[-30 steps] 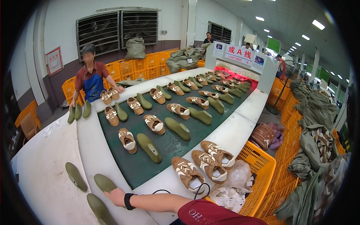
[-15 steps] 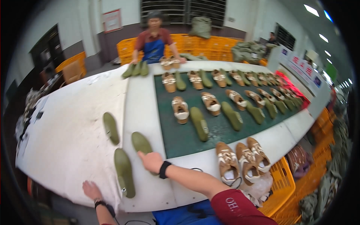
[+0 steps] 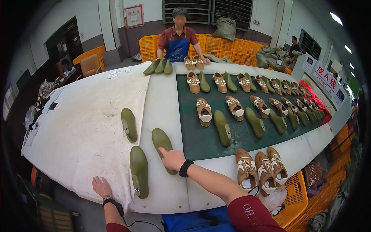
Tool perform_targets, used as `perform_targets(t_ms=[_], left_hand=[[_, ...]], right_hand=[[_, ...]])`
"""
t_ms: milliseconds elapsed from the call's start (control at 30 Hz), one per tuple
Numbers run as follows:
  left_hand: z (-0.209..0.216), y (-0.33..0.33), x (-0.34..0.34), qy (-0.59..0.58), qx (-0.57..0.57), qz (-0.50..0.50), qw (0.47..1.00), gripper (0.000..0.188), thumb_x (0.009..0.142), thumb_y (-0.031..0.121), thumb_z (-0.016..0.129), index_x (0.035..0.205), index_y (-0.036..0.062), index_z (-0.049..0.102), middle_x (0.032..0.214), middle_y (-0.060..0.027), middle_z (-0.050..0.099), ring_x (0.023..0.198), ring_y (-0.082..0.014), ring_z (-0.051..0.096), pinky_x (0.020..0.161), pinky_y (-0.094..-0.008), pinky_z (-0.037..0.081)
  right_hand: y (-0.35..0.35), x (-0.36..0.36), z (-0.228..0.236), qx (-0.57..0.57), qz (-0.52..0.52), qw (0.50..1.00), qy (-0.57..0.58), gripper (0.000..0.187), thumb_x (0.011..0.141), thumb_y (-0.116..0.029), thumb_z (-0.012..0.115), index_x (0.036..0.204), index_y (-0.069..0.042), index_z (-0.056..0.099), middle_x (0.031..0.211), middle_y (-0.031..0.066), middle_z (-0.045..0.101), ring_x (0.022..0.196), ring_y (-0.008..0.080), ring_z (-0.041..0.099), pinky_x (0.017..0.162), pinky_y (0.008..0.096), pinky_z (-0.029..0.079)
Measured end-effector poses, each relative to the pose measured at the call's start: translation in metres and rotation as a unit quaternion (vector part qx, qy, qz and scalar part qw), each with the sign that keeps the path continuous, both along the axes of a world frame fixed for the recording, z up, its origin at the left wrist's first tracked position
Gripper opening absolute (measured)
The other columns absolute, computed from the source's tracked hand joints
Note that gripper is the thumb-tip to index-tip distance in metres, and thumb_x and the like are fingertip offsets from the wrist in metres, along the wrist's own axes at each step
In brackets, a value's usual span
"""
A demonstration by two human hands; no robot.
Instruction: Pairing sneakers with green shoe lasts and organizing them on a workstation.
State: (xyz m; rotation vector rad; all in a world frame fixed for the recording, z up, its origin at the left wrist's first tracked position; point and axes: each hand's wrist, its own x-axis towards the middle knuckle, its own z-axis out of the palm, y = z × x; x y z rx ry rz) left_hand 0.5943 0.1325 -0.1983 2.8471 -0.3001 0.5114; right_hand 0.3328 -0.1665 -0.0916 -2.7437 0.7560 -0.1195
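Note:
Over the middle of a green shoe last [image 3: 159, 137] lies my right hand [image 3: 174, 158], its index finger stretched along the top and the other fingers curled at its side. That last rests on the white tabletop. My left hand [image 3: 102, 186] is flat on the white cloth near the front edge, fingers apart, holding nothing. Between my hands lies a second green last [image 3: 139, 166], with a metal-rimmed hole at its heel. Another green last [image 3: 129, 123] sits farther off at the cloth's edge.
A green belt [image 3: 197, 145] on the right carries rows of brown-and-white sneakers [image 3: 204, 112] and green lasts. Three sneakers [image 3: 246, 168] stand at the near right, above a yellow crate [image 3: 295, 193]. Across the table, a co-worker [image 3: 178, 38] touches lasts [image 3: 159, 66] and sneakers.
The whole view has shifted, with things now farther right and less blurred. My right hand stays on the same last, and my left hand stays on the cloth.

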Motion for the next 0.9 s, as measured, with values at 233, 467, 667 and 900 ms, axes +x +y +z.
perform_targets(t_ms=[233,467,667,900], left_hand=[[-0.001,0.003,0.005,-0.017,-0.002,-0.004,1.000,0.041,0.086,0.028,0.052,0.120,0.0043,0.049,0.128,-0.0141,0.046,0.121,-0.0300,0.039,0.099,-0.0433,0.031],[-0.003,0.003,0.004,-0.021,0.002,-0.013,1.000,0.040,0.086,0.027,0.052,0.119,0.0043,0.049,0.128,-0.0144,0.046,0.120,-0.0304,0.040,0.099,-0.0432,0.032],[0.001,0.005,0.002,0.011,0.015,0.003,1.000,0.041,0.087,0.027,0.051,0.120,0.0039,0.048,0.129,-0.0141,0.044,0.121,-0.0301,0.038,0.100,-0.0429,0.030],[0.005,-0.001,0.002,0.002,0.017,-0.005,1.000,0.040,0.087,0.027,0.049,0.119,0.0036,0.048,0.129,-0.0141,0.045,0.121,-0.0288,0.038,0.099,-0.0429,0.031]], right_hand=[[-0.050,-0.003,0.000,-0.023,-0.076,0.997,-0.006,0.048,0.082,-0.027,0.050,0.127,-0.015,0.040,0.073,0.0150,0.064,0.067,0.0321,0.063,0.059,0.0430,0.049],[-0.097,-0.022,-0.012,-0.024,-0.189,0.982,0.008,0.050,0.080,-0.030,0.052,0.127,-0.015,0.041,0.079,0.0168,0.065,0.074,0.0337,0.064,0.066,0.0436,0.050],[-0.111,-0.054,-0.037,0.015,-0.184,0.982,0.048,0.058,0.076,-0.027,0.055,0.131,-0.016,0.038,0.085,0.0177,0.065,0.078,0.0330,0.063,0.069,0.0423,0.050],[-0.117,-0.046,-0.044,-0.012,-0.117,0.992,0.043,0.054,0.075,-0.023,0.054,0.127,-0.017,0.041,0.081,0.0160,0.065,0.076,0.0326,0.063,0.067,0.0427,0.050]])
